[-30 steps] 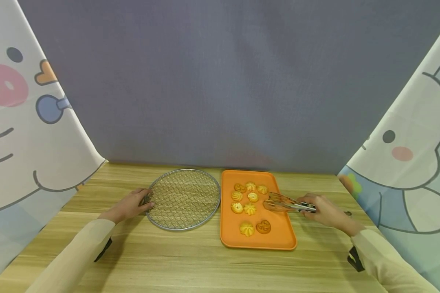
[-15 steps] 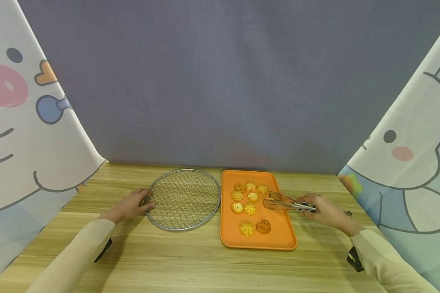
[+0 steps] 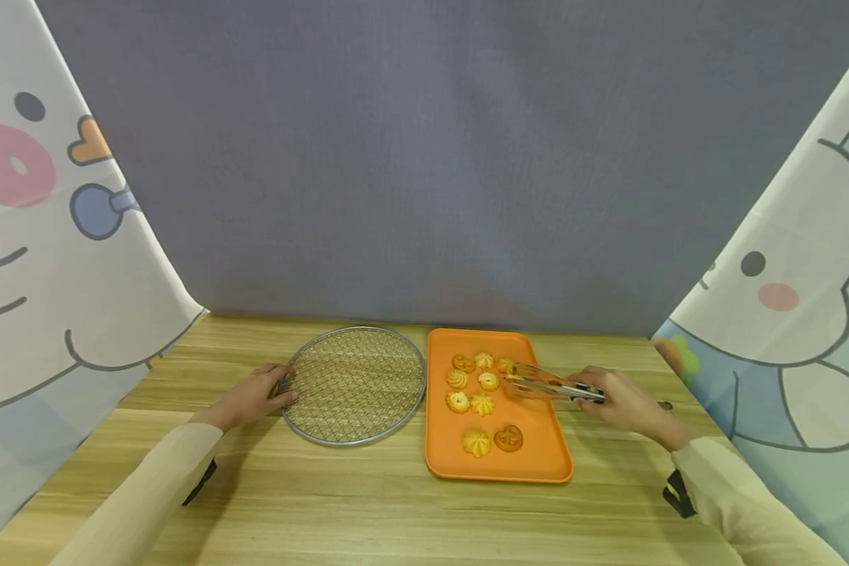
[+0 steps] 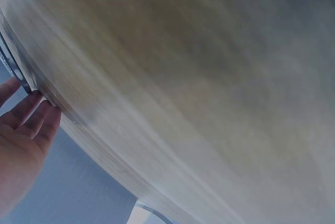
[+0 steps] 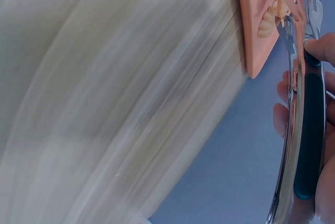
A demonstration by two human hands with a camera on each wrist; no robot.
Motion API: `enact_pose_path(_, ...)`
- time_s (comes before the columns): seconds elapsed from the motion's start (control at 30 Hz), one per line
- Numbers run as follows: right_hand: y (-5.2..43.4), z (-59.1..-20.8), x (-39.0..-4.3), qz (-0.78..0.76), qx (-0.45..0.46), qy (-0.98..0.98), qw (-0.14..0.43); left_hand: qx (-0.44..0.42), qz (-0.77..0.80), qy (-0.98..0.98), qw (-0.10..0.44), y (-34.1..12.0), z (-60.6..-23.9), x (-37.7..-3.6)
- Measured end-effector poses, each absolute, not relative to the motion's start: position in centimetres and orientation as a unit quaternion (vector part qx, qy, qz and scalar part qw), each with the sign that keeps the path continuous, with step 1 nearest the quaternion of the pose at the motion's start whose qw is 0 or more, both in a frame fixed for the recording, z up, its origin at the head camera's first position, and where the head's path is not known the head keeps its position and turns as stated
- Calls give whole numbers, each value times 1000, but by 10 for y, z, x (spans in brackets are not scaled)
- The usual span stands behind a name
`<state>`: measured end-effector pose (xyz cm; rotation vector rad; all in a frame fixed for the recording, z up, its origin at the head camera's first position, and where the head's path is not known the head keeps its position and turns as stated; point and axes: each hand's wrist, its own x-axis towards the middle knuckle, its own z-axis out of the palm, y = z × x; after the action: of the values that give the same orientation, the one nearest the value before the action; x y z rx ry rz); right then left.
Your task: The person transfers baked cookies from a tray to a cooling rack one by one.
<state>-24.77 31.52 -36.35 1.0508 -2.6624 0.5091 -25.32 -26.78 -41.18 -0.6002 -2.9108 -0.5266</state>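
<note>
While we are resting our sleeves on the near edge of the worktop [image 3: 368, 503], we are working with both hands farther out. Nearest to us on the orange tray [image 3: 538, 464] are lying a swirl cookie [image 3: 476, 442] and a darker round cookie [image 3: 509, 438], both untouched. Our left hand [image 3: 249, 397] is lying with fairly straight fingers against the near-left rim of the round wire rack [image 3: 354, 384], steadying it and gripping nothing; the rack is bare of cookies and sits just beside the tray. Our right hand [image 3: 621, 401] is curling round the dark handle of the tongs [image 3: 548, 386], whose clear tips are reaching across the tray's right edge toward the far cluster of cookies [image 3: 483, 371].

We judge that we are at the picking-up step: the tong tips are slightly parted and coming in close to the far-right cookie [image 3: 505, 365], though we cannot tell whether they are already touching it. The next move, as we read it, calls for setting the tips either side of that one cookie, squeezing gently so it does not crumble, and keeping clear of its close neighbours.
</note>
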Motion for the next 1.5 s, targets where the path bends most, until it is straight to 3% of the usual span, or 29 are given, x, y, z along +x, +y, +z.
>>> enact_pose_path(0.47,280,-355,-257,178,352,-917,66,-189,-173,-965,53,-270,-413,-253)
enact_pose_path(1.5,179,-351,-290,145,398,-903,65,-199,-170,-963,66,-269,-414,-254)
